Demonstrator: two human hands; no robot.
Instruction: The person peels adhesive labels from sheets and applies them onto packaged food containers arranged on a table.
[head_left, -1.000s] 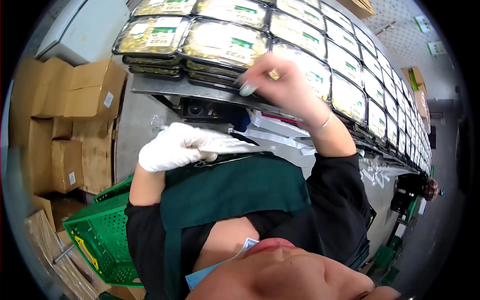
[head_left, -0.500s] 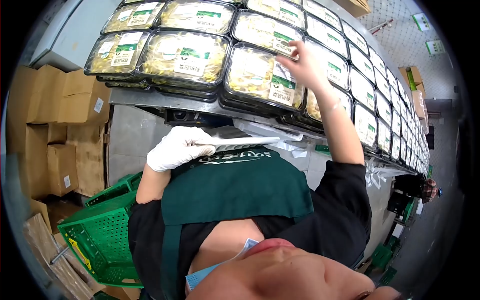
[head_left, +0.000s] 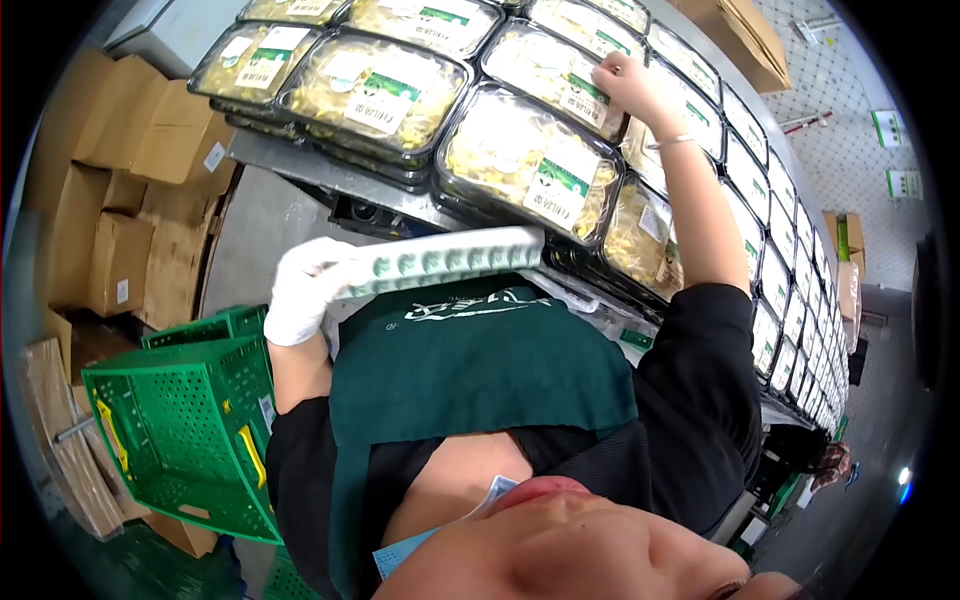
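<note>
My left hand [head_left: 308, 290], in a white glove, grips one end of a long sheet of stickers [head_left: 450, 258] in front of my apron. Rows of round green prints show on its face. My bare right hand [head_left: 640, 92] is over a clear-lidded pack of bean sprouts [head_left: 545, 60] in the second row, its fingers bent together at the pack's label [head_left: 585, 98]. Whether something small is between the fingertips is hidden. Nearer to me lies another sprout pack [head_left: 500, 150] with a green and white label [head_left: 560, 188]. More labelled packs [head_left: 370, 95] stand beside it in stacks.
The packs fill a long metal table [head_left: 330, 172] that runs off to the right. Green crates [head_left: 185, 420] stand at my left, near cardboard boxes [head_left: 125, 250]. A further carton [head_left: 740, 40] is beyond the table, and another person [head_left: 830, 465] is far off at right.
My right hand has gone from near the front pack's label to the second-row pack, and its fingers have closed together. The sheet in my left hand has tilted, showing its printed face.
</note>
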